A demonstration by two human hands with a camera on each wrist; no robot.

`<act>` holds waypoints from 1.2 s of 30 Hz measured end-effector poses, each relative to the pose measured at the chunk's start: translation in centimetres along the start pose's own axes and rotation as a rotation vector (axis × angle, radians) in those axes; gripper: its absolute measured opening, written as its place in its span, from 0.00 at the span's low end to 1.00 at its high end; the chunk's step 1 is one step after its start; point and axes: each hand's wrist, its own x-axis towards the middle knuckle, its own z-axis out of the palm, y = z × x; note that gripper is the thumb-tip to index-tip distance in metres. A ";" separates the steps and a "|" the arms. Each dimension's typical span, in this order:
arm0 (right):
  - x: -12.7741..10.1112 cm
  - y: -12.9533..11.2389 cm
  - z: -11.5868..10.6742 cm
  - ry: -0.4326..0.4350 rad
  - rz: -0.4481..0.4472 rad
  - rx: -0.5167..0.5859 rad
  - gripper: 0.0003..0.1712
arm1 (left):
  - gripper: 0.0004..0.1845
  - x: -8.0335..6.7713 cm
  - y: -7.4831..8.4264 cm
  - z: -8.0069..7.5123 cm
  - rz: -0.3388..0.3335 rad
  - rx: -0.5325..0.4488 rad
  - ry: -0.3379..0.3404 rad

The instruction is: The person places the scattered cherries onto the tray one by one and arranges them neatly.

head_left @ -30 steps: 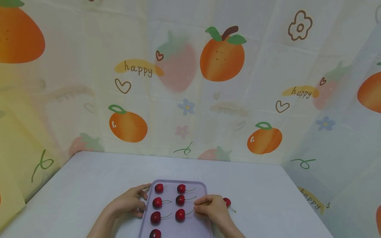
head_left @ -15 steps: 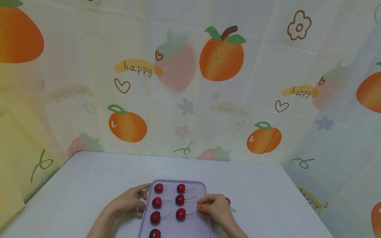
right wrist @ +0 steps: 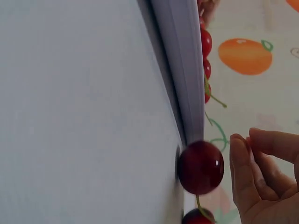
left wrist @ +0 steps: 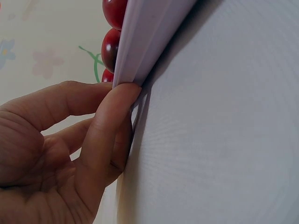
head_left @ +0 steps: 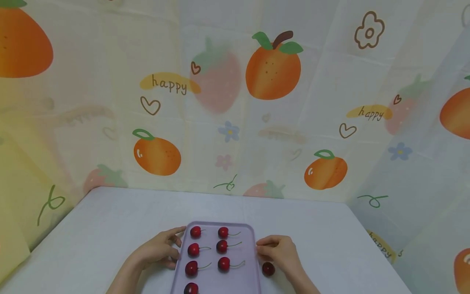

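While the left hand [head_left: 158, 250] rests at the left edge of the flat lilac plastic tray [head_left: 249, 245], its fingers [left wrist: 108, 122] pinch that rim lightly (thumb side hidden in the wrist view). Seven glossy red cherries w/ thin green stems sit on the tray in two columns, e.g. the top-left cherry [head_left: 196, 232] and the lowest right-column cherry [head_left: 223, 263], whose stem points twd the right rim. Right hand [head_left: 280, 252] lies on the pale grey table [head_left: 103, 228] just beside the tray's right edge, fingers loosely curled, holding nothing. A loose dark red cherry [head_left: 268, 268] lies on the table just below that hand, near the tray rim but off it; in the right wrist view this cherry [right wrist: 201, 167] sits close to the fingertips [right wrist: 239, 158], not touching. Fruit-print curtain [head_left: 273, 69] hangs behind.
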 end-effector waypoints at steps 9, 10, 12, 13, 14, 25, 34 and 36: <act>-0.1 0.2 -2.5 0.094 0.050 -0.005 0.16 | 0.48 0.0 -0.1 0.0 0.002 -0.002 0.000; -0.2 0.3 -2.7 0.105 0.054 -0.002 0.17 | 0.48 0.1 -0.1 0.0 -0.003 0.000 0.004; -0.2 0.4 -3.3 0.122 0.053 0.000 0.17 | 0.48 0.1 -0.1 0.1 -0.011 0.007 0.013; -0.3 0.4 -3.5 0.133 0.053 -0.006 0.17 | 0.48 0.1 -0.1 0.1 -0.014 0.010 0.017; -0.3 0.4 -3.7 0.144 0.053 -0.013 0.17 | 0.48 0.1 -0.1 0.1 -0.015 0.011 0.019; -0.3 1.5 -5.7 0.232 0.079 -0.062 0.14 | 0.48 0.1 -0.1 0.1 -0.017 0.014 0.022; -0.4 2.3 -6.5 0.233 0.106 -0.099 0.15 | 0.48 0.0 0.1 0.2 -0.024 0.007 0.018; -0.4 2.4 -6.6 0.229 0.114 -0.112 0.15 | 0.48 0.0 0.2 0.2 -0.026 0.009 0.018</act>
